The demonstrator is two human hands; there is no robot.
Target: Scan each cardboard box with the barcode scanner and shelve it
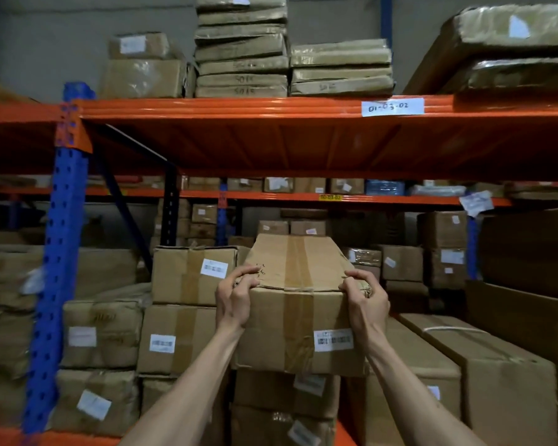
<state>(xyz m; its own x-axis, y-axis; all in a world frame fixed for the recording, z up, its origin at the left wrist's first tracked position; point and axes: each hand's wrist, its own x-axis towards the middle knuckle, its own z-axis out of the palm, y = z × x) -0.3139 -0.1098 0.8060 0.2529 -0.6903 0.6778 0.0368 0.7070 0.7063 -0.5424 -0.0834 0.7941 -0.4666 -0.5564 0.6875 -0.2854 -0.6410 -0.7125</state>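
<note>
Box (295, 304), taped, label at lower right, sits atop a stack on the rack, left hand (234, 299) and right hand (364, 300) curled over its near top corners; looks stiff, moderately heavy, dented at edges, so better supported from beneath.

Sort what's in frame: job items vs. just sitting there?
Job: cardboard box, gripped at its top corners by left hand and right hand; its barcode label.
Idle: neighbouring box, wrapped flat packs, shelf tag. No scanner visible.
</note>
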